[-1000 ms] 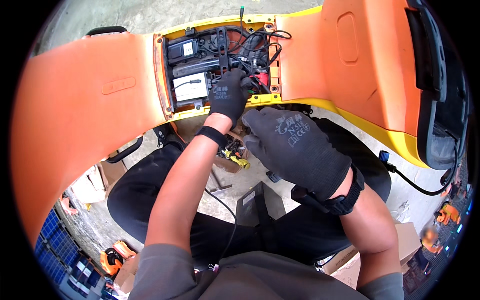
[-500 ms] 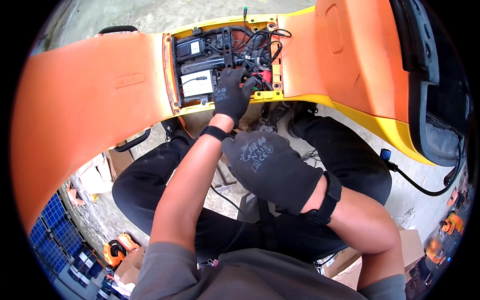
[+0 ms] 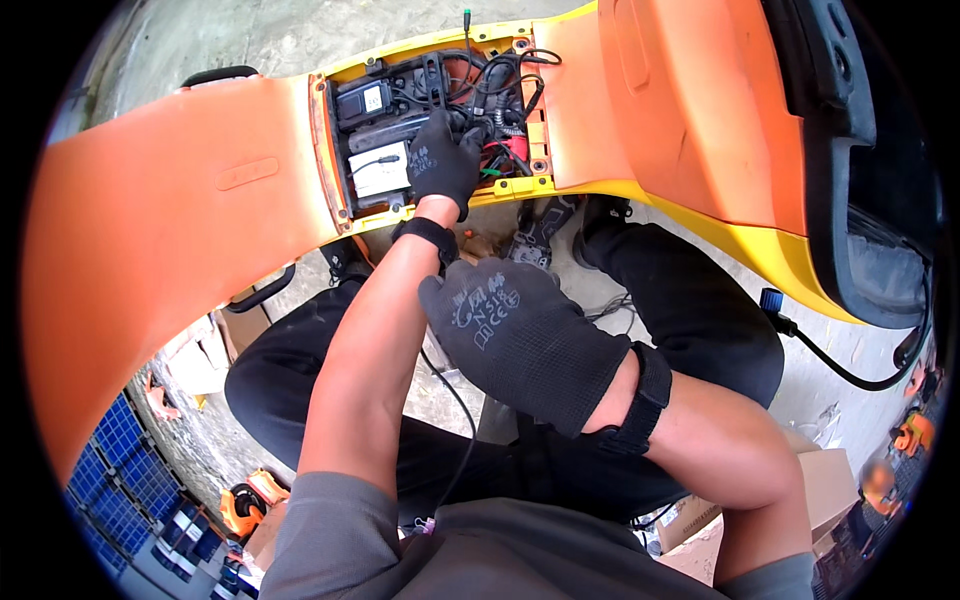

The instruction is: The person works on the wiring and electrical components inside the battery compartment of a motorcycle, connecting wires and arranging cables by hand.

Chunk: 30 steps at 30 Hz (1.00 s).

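My left hand [image 3: 445, 162], in a black glove, reaches into the open compartment [image 3: 325, 150] of an orange and yellow body. Its fingers are bent among black cables [image 3: 490, 100] beside a dark upright bracket [image 3: 434, 82]; what they grip, if anything, is hidden. Left of this hand sits a white box [image 3: 380, 172] with a short black lead lying over it. A red connector [image 3: 517, 147] shows to its right. My right hand [image 3: 530, 335], also gloved, hovers above my lap near the left wrist, back upward. Its fingers curl underneath, and whatever they hold cannot be seen.
A black box [image 3: 362, 103] with a white label sits at the compartment's back left. One thin cable [image 3: 467, 25] stands up past the far edge. On the right, a thick black cable [image 3: 850, 380] loops below the body. Cardboard boxes [image 3: 825, 485] lie behind me.
The view has shifted slightly, so the body appears further left. My left hand has reached a little deeper among the cables, its thumb and fingers closing in. My right hand stays near the left wrist.
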### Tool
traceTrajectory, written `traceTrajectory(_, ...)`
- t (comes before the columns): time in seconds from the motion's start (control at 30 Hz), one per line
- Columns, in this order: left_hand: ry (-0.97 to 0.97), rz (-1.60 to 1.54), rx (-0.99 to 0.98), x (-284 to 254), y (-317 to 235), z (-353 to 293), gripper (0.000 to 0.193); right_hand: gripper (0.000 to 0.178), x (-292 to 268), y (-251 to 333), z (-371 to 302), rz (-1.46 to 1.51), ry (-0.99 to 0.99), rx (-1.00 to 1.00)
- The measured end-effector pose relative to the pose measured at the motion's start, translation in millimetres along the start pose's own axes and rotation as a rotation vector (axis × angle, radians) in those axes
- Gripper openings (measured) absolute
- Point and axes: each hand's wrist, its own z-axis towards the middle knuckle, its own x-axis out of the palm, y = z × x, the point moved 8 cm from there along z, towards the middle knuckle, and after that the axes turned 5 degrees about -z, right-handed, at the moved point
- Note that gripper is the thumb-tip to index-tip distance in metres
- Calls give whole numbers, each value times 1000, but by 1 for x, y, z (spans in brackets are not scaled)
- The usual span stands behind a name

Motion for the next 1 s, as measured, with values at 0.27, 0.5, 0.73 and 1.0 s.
traceTrajectory(0.27, -87, 102, -10, 3, 1, 6, 27, 10, 0, 0, 0, -52, 26, -22)
traceTrajectory(0.5, 87, 120, 325, 5, -15, -34, 19, 17, -5, -11, -6, 43, -68, -20)
traceTrajectory(0.73, 109, 326, 165, 14, -17, -39, 32, 30, -2, -5, -6, 83, -98, -69)
traceTrajectory(1.0, 97, 60, 348, 20, -45, -62, 32, 19, -18, -8, 0, -35, -207, -10)
